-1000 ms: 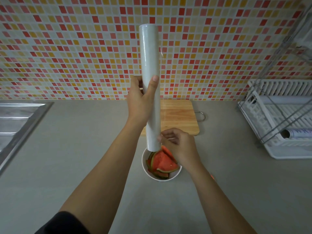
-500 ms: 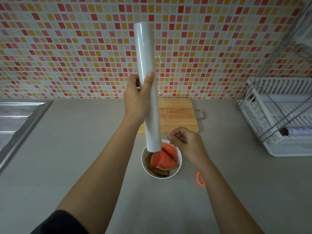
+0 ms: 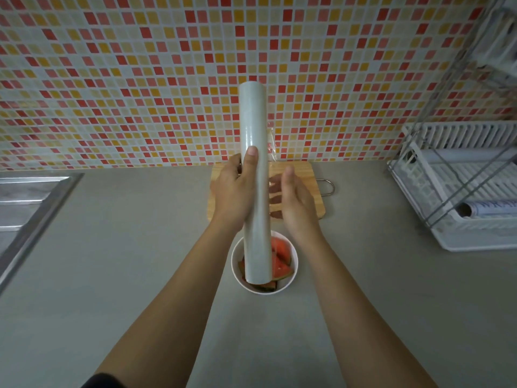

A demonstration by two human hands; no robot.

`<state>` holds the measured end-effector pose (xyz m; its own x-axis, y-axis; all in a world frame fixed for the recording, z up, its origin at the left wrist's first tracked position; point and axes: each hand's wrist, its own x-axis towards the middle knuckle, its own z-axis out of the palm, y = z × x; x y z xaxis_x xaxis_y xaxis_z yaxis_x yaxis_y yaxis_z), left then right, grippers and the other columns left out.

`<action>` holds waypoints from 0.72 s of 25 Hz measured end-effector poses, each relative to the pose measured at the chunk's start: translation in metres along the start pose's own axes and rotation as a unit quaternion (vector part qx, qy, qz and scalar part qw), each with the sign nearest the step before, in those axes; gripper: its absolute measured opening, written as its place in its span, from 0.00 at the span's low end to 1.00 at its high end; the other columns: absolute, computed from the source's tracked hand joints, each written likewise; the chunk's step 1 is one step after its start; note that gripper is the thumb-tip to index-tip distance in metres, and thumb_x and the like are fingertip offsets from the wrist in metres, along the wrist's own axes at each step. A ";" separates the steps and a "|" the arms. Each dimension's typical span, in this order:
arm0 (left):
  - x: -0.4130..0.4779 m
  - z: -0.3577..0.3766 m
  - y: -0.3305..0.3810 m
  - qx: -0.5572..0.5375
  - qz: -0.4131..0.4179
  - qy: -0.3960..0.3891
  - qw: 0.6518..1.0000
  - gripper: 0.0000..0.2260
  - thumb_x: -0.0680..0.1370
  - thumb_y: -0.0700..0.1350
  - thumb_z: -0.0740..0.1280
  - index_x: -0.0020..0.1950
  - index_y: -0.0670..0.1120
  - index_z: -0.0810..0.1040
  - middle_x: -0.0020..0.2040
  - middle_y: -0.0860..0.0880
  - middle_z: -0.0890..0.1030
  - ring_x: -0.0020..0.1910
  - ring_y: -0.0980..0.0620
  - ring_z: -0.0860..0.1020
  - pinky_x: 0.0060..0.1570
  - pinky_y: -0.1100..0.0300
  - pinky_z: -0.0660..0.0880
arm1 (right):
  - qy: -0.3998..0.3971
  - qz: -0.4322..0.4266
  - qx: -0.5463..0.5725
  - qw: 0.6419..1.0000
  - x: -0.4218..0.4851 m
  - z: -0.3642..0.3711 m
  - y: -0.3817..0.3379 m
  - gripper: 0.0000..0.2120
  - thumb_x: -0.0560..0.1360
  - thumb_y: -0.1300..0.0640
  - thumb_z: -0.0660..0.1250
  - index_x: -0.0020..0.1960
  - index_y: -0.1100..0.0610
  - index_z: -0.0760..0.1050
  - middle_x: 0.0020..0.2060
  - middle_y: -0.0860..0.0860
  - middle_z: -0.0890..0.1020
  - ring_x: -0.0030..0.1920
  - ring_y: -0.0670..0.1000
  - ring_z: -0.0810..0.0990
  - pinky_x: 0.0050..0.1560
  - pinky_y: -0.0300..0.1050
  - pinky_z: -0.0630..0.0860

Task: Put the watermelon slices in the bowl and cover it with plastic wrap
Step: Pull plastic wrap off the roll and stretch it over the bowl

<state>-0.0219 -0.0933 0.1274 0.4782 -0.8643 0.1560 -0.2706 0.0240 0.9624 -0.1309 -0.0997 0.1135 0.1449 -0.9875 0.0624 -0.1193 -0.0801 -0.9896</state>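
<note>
Above white round bowl (image 3: 291,280) holding red watermelon slices (image 3: 281,256): left hand (image 3: 230,191) gripping upright white plastic-wrap roll (image 3: 253,121); right hand (image 3: 298,205) open behind loose film (image 3: 272,144) (pinch unclear). Pinch edge squarely, pull wide past bowl rim.

Roll (image 3: 256,208) over bowl (image 3: 294,271) mouth; bare counter (image 3: 140,247) beside.

watermelon slices (image 3: 280,252) half behind roll (image 3: 253,121), sink (image 3: 25,197) cropped
</note>
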 end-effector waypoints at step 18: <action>-0.041 0.005 -0.049 -0.088 -0.191 -0.046 0.977 0.20 0.78 0.62 0.58 0.49 0.46 0.76 0.45 0.44 0.83 0.42 0.49 0.82 0.44 0.52 0.80 | 0.081 -0.022 -0.164 0.983 -0.014 -0.015 0.063 0.17 0.80 0.54 0.54 0.33 0.51 0.61 0.25 0.48 0.68 0.26 0.44 0.69 0.27 0.31 0.62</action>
<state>-0.0325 -0.0620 0.0729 0.4375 -0.8681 -0.2347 0.0654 -0.2296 0.9711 -0.1546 -0.0932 0.0525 0.0010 -0.9887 0.1502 -0.4313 -0.1359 -0.8919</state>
